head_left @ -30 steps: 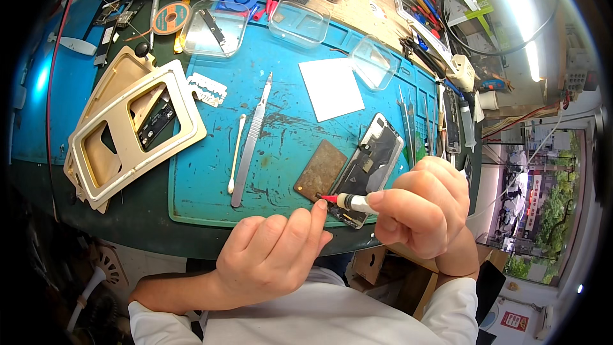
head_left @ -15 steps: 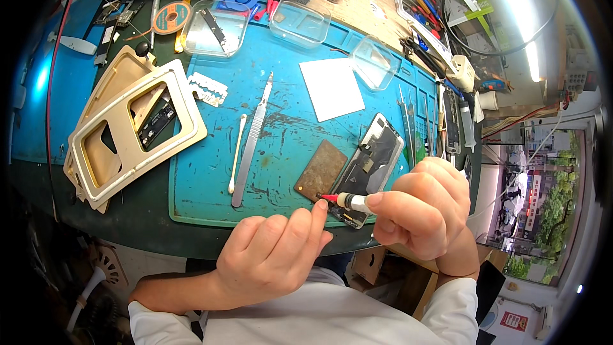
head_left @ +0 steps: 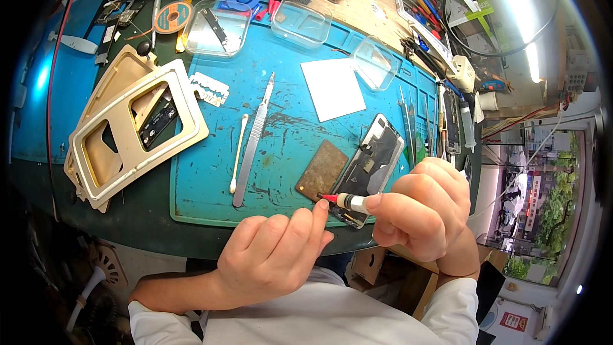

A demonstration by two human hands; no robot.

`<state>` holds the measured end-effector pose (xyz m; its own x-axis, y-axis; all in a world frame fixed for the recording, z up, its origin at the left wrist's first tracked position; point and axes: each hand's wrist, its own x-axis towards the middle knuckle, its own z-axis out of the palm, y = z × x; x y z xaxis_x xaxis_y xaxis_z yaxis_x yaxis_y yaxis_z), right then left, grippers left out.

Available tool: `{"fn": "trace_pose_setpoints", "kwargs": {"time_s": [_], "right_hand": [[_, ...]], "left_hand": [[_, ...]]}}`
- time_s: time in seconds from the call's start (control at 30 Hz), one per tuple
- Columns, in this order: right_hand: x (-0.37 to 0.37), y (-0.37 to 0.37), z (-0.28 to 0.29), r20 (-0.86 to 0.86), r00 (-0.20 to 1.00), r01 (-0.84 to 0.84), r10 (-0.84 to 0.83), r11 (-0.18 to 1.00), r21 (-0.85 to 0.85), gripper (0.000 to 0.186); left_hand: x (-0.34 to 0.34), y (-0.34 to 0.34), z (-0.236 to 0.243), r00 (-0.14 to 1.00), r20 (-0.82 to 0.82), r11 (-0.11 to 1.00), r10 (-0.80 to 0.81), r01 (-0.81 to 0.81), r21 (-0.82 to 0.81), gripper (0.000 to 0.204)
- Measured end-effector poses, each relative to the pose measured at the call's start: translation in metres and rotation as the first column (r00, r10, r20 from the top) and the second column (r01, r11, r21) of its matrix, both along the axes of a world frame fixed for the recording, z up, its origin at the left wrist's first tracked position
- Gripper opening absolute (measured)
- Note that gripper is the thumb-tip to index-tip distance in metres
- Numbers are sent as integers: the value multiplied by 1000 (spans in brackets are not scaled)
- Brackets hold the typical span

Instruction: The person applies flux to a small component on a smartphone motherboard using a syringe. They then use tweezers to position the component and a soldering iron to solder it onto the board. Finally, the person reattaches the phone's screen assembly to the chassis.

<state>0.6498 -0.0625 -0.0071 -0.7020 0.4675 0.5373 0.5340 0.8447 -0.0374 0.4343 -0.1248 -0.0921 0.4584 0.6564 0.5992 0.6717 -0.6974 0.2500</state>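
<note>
The right hand (head_left: 423, 211) held a white tool (head_left: 353, 202), its slim red tip angled left at the near corner of a scuffed brown plate (head_left: 322, 169). The left hand (head_left: 269, 252) pointed its index finger there; whether it gripped anything I couldn't tell. A dark, pale-rimmed phone part (head_left: 368, 169) lay just right, its near end close to the mat's (head_left: 204, 172) near edge; left of the plate stretched bare blue

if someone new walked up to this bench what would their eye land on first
Probably the red-tipped white tool in the right grip, its tip close to the left grip near the lower end of a brown plate. Next, perhaps the big blue mat across the middle, then the beige frame at left, a dark strip showing through one opening.
</note>
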Motion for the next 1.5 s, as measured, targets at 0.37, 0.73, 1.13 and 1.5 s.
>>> {"fn": "trace_pose_setpoints", "kwargs": {"time_s": [0.37, 0.73, 1.13, 1.5], "right_hand": [[1, -6, 14, 113, 993, 34, -20, 991, -130, 17], [-2, 2, 3, 26, 1000, -10, 10, 1000, -6, 14], [-1, -5, 16, 134, 991, 26, -7, 990, -140, 20], [-3, 0, 7, 77, 997, -6, 9, 999, -34, 13]], "left_hand": [[0, -1, -1, 1000, 7, 1000, -1, 1, 3, 28], [-1, 0, 0, 1000, 5, 1000, -7, 7, 5, 28], [-2, 0, 0, 1000, 1, 1000, -8, 8, 10, 29], [-1, -1, -1, 1000, 9, 1000, -9, 9, 5, 28]]}}
